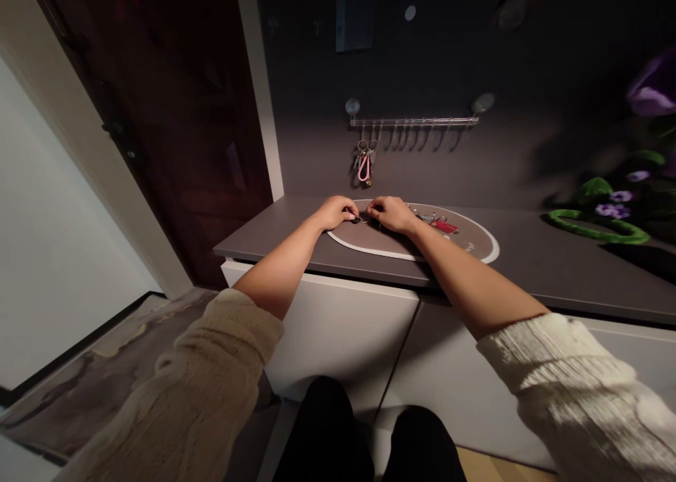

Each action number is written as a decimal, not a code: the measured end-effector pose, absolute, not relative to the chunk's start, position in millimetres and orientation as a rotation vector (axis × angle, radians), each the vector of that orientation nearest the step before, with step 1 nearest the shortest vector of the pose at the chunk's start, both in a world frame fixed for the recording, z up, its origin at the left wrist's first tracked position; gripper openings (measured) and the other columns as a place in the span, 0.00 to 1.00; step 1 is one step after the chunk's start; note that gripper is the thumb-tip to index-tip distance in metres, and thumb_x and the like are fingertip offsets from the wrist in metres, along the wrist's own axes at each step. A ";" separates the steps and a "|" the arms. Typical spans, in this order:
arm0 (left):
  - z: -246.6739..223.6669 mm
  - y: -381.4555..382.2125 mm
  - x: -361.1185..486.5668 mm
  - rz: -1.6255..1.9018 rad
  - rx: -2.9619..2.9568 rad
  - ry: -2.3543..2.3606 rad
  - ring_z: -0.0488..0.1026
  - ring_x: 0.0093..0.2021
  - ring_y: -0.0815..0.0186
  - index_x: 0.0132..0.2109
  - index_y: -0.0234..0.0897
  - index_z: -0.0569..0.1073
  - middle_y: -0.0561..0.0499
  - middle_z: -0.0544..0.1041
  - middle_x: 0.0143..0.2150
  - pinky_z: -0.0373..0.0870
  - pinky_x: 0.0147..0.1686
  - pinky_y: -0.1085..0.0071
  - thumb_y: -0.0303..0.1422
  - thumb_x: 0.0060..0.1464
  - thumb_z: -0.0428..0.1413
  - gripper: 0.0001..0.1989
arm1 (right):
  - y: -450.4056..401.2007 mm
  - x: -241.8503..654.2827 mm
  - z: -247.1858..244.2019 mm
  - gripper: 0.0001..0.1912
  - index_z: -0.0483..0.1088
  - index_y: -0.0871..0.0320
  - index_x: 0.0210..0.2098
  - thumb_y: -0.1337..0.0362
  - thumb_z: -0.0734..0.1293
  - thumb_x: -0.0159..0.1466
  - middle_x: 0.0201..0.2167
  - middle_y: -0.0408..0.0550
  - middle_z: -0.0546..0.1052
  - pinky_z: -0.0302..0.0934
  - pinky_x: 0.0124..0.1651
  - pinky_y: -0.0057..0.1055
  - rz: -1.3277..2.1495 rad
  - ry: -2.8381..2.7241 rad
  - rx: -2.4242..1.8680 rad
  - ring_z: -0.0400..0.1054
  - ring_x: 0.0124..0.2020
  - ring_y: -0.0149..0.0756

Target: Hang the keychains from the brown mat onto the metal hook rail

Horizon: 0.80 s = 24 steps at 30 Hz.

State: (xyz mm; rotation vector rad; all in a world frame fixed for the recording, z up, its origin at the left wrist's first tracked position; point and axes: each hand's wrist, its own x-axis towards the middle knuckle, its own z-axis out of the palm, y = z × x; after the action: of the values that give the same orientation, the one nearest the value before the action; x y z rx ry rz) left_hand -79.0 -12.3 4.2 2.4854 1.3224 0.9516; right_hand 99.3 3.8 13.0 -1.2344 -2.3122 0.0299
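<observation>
Over the left part of an oval brown mat with a white rim, my left hand is closed on a small dark key-like item. My right hand is just to its right, fingers bent together low over the mat; what they hold, if anything, is too small to make out. Behind my right wrist, several metal keys or rings and a red item lie on the mat. Keys with a pink loop hang from the left end of a clear hook rail on the wall.
The mat lies on a grey countertop above white cabinet doors. Purple flowers with a green ring-shaped base stand at the right. A dark door is on the left, and a dark wall rises behind the counter.
</observation>
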 end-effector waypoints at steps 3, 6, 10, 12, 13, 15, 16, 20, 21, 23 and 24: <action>5.2 -13.2 -77.7 0.978 2.487 1.342 0.70 0.33 0.69 0.32 0.32 0.76 0.50 0.76 0.31 0.63 0.38 0.73 0.26 0.44 0.54 0.07 | 4.2 98.6 13.0 0.08 0.74 0.59 0.33 0.66 0.63 0.56 0.32 0.48 0.77 0.55 0.37 0.24 0.031 -2.323 -1.225 0.66 0.32 0.32; 6.7 -14.2 -76.4 1.017 2.477 1.385 0.70 0.33 0.69 0.32 0.32 0.76 0.50 0.77 0.31 0.63 0.37 0.74 0.27 0.44 0.54 0.07 | 4.6 98.6 13.2 0.08 0.74 0.59 0.33 0.67 0.62 0.57 0.31 0.48 0.76 0.54 0.37 0.24 0.027 -2.339 -1.208 0.66 0.32 0.32; 9.7 -16.5 -74.7 1.058 2.448 1.450 0.70 0.34 0.69 0.32 0.34 0.76 0.51 0.77 0.31 0.63 0.38 0.74 0.28 0.45 0.54 0.06 | 3.9 98.6 13.7 0.08 0.74 0.59 0.32 0.67 0.63 0.56 0.31 0.48 0.77 0.55 0.37 0.24 0.051 -2.339 -1.195 0.67 0.32 0.32; 11.2 -17.7 -73.9 1.110 2.410 1.479 0.70 0.35 0.69 0.32 0.34 0.76 0.51 0.77 0.32 0.63 0.38 0.74 0.28 0.45 0.54 0.06 | 3.2 98.3 13.9 0.08 0.74 0.58 0.32 0.66 0.63 0.57 0.31 0.48 0.76 0.55 0.37 0.24 0.063 -2.329 -1.193 0.67 0.32 0.32; 11.8 -18.1 -73.6 1.142 2.386 1.493 0.70 0.34 0.69 0.32 0.34 0.76 0.51 0.77 0.32 0.63 0.38 0.74 0.29 0.45 0.55 0.07 | 2.7 98.1 14.1 0.08 0.73 0.58 0.33 0.66 0.63 0.57 0.32 0.48 0.76 0.55 0.37 0.24 0.064 -2.324 -1.191 0.67 0.33 0.32; 12.4 -18.1 -73.0 1.201 2.338 1.514 0.70 0.33 0.69 0.33 0.33 0.76 0.50 0.77 0.32 0.63 0.36 0.74 0.30 0.45 0.55 0.07 | 1.4 97.6 14.7 0.09 0.73 0.58 0.33 0.65 0.62 0.57 0.32 0.48 0.76 0.55 0.38 0.25 0.060 -2.309 -1.185 0.66 0.33 0.32; 12.6 -17.7 -72.8 1.227 2.316 1.519 0.70 0.32 0.69 0.33 0.33 0.76 0.50 0.77 0.31 0.63 0.35 0.74 0.30 0.45 0.55 0.07 | 0.5 97.3 15.2 0.09 0.73 0.58 0.34 0.64 0.62 0.57 0.33 0.48 0.76 0.55 0.39 0.25 0.060 -2.295 -1.181 0.66 0.34 0.33; 12.4 -15.3 -71.4 1.301 2.210 1.487 0.70 0.29 0.70 0.33 0.31 0.76 0.48 0.77 0.29 0.64 0.32 0.74 0.30 0.45 0.55 0.08 | -5.9 95.7 19.3 0.11 0.72 0.59 0.36 0.63 0.60 0.59 0.35 0.49 0.75 0.55 0.41 0.26 0.089 -2.194 -1.133 0.66 0.35 0.33; 12.5 -15.2 -70.8 1.312 2.174 1.468 0.69 0.29 0.70 0.33 0.30 0.76 0.48 0.77 0.29 0.64 0.32 0.75 0.30 0.45 0.55 0.08 | -7.9 95.2 20.3 0.11 0.71 0.59 0.37 0.63 0.60 0.59 0.36 0.48 0.75 0.55 0.41 0.27 0.108 -2.171 -1.112 0.66 0.36 0.33; 13.2 -16.2 -69.3 1.323 2.112 1.420 0.69 0.28 0.71 0.32 0.30 0.76 0.49 0.76 0.29 0.64 0.31 0.75 0.30 0.45 0.55 0.08 | -11.3 94.5 21.6 0.12 0.70 0.58 0.39 0.61 0.60 0.59 0.36 0.48 0.75 0.56 0.42 0.27 0.159 -2.137 -1.074 0.66 0.36 0.32; 13.8 -17.4 -68.5 1.323 2.088 1.395 0.69 0.28 0.71 0.32 0.29 0.75 0.49 0.76 0.28 0.64 0.32 0.75 0.30 0.45 0.55 0.08 | -12.6 94.3 21.7 0.13 0.69 0.58 0.41 0.61 0.61 0.59 0.36 0.48 0.75 0.56 0.41 0.27 0.192 -2.129 -1.058 0.66 0.35 0.32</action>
State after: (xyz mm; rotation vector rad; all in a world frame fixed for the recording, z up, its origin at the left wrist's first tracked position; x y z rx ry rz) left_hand -68.5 -17.4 13.8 2.0878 1.3952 1.3228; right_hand 94.3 -12.6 21.7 -1.0578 -2.1291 0.1920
